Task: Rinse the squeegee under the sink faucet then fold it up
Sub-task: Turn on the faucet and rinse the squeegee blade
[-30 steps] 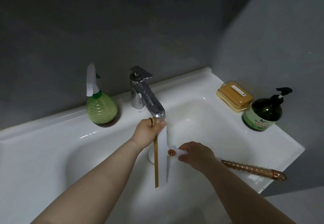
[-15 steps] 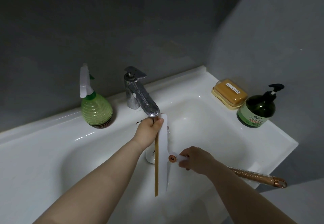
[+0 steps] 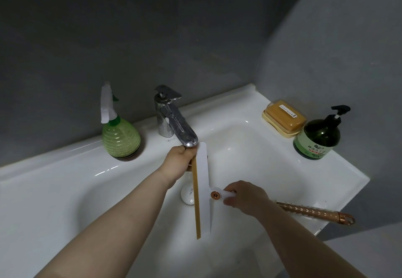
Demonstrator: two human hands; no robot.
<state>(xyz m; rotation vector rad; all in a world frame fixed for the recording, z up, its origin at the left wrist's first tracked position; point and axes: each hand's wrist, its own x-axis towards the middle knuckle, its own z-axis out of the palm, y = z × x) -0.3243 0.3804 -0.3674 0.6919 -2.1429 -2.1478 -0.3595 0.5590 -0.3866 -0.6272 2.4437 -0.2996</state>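
Observation:
A white squeegee (image 3: 204,182) with a tan rubber strip along its left edge stands on end over the sink basin (image 3: 250,153), its top just under the chrome faucet (image 3: 174,123) spout. My left hand (image 3: 179,162) grips the blade's upper end beside the spout. My right hand (image 3: 244,196) holds the white neck next to the copper hinge (image 3: 215,195). The copper handle (image 3: 315,213) sticks out to the right behind my right wrist. I cannot tell whether water is running.
A green spray bottle (image 3: 119,138) stands left of the faucet. On the right rim sit an orange soap bar in a dish (image 3: 283,118) and a dark green pump bottle (image 3: 316,139). A white drain plug (image 3: 188,195) lies behind the blade. Grey walls close the back and right.
The blade has shifted slightly lower in the basin with both hands still holding it. The view has turned a little, moving everything leftward.

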